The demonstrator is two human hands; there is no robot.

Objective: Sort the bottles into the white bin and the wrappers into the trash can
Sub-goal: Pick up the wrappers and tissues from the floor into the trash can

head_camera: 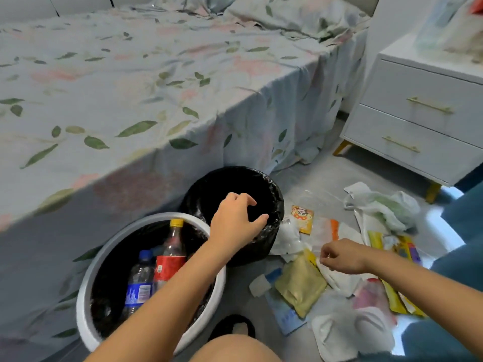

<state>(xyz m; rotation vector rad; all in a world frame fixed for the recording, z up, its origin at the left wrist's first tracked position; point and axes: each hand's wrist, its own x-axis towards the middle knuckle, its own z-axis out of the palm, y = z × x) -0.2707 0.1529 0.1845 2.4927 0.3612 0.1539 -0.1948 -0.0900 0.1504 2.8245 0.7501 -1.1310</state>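
Here, the left hand (pixel 235 220) hovers empty, fingers loosely spread, above the trash can (pixel 274 205); the right hand (pixel 342 256) pinches a clear wrapper (pixel 320 231) from the floor pile. Bottles (pixel 170 254) already sit in the white bin (pixel 86 283); next, probably, carrying that wrapper across.

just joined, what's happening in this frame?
A person is sorting litter beside a bed. The left hand hovers over the black-lined trash can, fingers loosely curled and holding nothing visible. The right hand pinches at a clear wrapper in the wrapper pile on the floor. Two bottles, a cola bottle and a blue-labelled bottle, already sit in the white bin.
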